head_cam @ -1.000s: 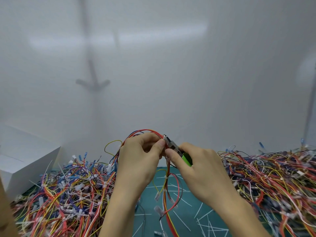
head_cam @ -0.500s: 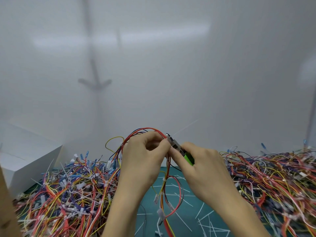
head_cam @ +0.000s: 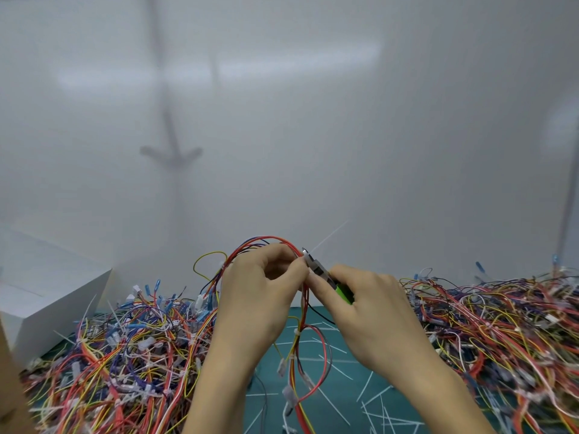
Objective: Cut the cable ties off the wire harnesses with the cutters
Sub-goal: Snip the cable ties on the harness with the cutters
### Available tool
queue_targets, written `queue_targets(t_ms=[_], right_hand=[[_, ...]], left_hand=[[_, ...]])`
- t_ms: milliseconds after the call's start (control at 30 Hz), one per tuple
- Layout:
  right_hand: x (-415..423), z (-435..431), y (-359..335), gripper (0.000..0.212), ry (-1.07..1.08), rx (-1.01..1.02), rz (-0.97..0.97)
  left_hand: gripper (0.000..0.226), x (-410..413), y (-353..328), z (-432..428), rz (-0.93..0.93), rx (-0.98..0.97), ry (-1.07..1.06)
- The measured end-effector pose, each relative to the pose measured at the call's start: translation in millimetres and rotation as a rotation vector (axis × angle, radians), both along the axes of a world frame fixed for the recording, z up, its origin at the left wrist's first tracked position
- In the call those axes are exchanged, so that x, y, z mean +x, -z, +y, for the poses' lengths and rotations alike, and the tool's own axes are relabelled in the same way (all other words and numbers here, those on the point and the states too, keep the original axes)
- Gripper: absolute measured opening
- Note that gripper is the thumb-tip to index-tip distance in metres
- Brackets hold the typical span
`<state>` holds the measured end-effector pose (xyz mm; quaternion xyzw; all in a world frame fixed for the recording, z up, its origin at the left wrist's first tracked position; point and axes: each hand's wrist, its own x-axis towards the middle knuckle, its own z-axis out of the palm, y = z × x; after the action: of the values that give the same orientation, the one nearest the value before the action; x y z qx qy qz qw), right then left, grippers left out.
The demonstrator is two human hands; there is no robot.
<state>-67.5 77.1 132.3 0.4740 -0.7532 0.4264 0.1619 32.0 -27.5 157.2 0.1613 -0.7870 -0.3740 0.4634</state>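
My left hand (head_cam: 261, 296) holds up a wire harness (head_cam: 300, 364) of red, yellow and blue wires, pinching its looped top between thumb and fingers. My right hand (head_cam: 369, 317) grips the green-handled cutters (head_cam: 326, 277), whose metal jaws meet the harness right beside my left thumb. A thin white cable tie tail (head_cam: 329, 236) sticks up and to the right from the jaws. Another white tie (head_cam: 296, 332) wraps the hanging wires lower down.
Heaps of coloured harnesses lie on the left (head_cam: 125, 349) and on the right (head_cam: 501, 333) of a green cutting mat (head_cam: 354, 389) strewn with cut white ties. A white box (head_cam: 47, 296) stands at the far left. A white wall rises behind.
Both hands have stayed together at the harness top, shifting only slightly. A white tie tail now juts up to the right from the cutter jaws.
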Motion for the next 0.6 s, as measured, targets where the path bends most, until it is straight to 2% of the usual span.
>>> queue_targets(t_ms=[600], right_hand=[[1.6, -0.5, -0.9, 0.057, -0.055, 0.015, -0.087]], left_hand=[[0.018, 1.0, 1.1, -2.7, -0.007, -0.057, -0.002]])
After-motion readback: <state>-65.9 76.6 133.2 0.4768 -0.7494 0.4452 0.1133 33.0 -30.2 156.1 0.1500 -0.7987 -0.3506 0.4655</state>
